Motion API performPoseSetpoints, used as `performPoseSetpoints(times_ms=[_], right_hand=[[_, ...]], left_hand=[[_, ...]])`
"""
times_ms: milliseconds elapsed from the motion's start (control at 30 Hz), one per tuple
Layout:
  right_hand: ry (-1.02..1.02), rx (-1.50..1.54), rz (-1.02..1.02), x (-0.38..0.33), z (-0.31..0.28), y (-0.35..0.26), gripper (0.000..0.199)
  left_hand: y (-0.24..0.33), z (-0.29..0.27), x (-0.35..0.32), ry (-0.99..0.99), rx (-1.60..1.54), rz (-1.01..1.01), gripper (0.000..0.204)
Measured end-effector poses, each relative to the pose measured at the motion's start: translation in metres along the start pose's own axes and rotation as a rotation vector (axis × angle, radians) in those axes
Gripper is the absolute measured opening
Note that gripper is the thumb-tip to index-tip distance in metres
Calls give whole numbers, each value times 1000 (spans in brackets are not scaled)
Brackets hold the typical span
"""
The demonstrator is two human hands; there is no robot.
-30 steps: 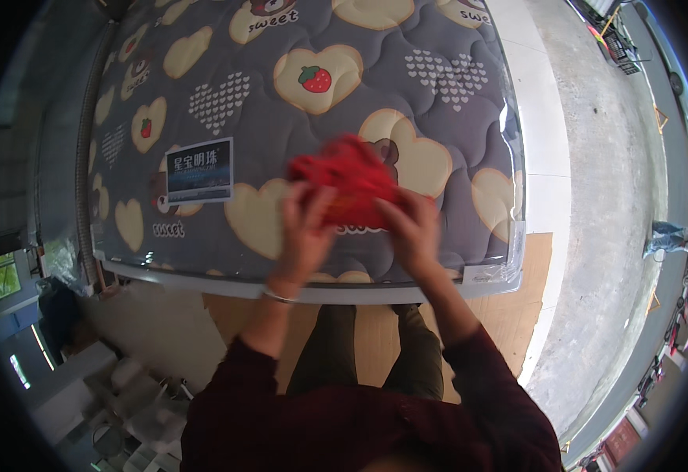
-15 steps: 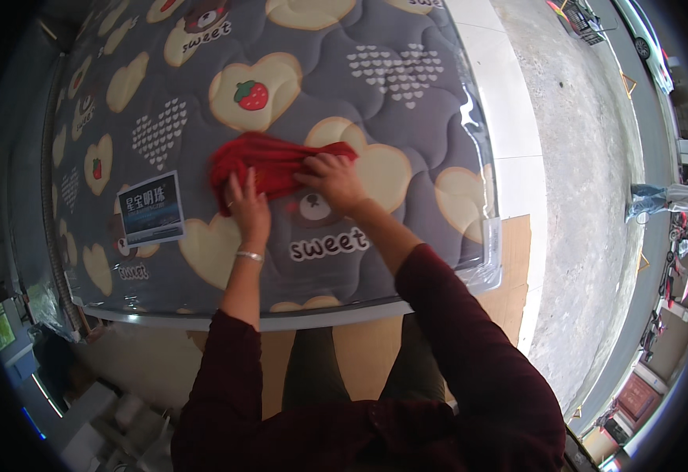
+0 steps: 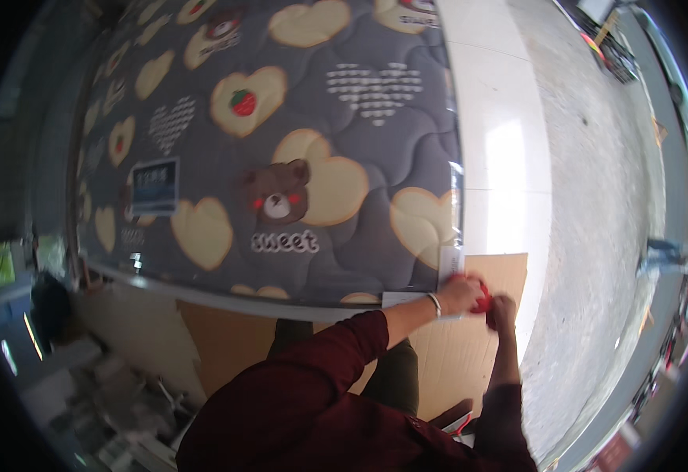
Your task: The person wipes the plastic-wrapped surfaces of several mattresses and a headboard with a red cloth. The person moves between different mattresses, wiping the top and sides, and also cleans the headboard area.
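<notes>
A quilted grey mattress [image 3: 344, 157], printed with bears, strawberries and cream hearts and wrapped in clear film, lies before me. At its near right corner, my left hand [image 3: 458, 296], with a bracelet at the wrist, is closed on a bunched red cloth [image 3: 481, 289]. Just beside it, my right hand [image 3: 504, 313] closes on the cloth's other side. Both hands are blurred, and most of the cloth is hidden in them.
A dark printed card [image 3: 155, 187] lies on the mattress at left. Cardboard [image 3: 501, 275] covers the floor around my legs. White tiles [image 3: 505, 220] and a concrete strip [image 3: 596, 204] run along the right. At lower right, something with red handles [image 3: 463, 425] is partly hidden.
Both hands have moved from the middle of the mattress to its near right corner, taking the red cloth along. The cloth was spread wider and is now bunched. The view has shifted.
</notes>
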State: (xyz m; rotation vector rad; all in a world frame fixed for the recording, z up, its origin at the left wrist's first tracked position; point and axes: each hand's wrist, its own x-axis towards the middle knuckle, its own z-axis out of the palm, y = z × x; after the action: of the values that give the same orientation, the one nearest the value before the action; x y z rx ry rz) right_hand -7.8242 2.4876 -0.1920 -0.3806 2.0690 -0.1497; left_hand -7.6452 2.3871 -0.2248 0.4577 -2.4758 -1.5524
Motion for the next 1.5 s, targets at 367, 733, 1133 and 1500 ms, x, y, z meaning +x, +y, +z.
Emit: performPoseSetpoints(times_ms=[367, 733, 1133, 1500], right_hand=[[189, 609, -1054, -168, 96, -156, 26], [124, -385, -1676, -121, 428, -464, 37], [-527, -723, -1785, -233, 526, -288, 13], [-97, -1044, -1436, -123, 171, -95, 4]], left_hand=[[77, -234, -151, 1034, -106, 51, 19], [-137, -436, -462, 1009, 783, -642, 31], [-43, -156, -598, 1552, -921, -1046, 17], [-7, -31, -296, 472, -323, -477, 21]])
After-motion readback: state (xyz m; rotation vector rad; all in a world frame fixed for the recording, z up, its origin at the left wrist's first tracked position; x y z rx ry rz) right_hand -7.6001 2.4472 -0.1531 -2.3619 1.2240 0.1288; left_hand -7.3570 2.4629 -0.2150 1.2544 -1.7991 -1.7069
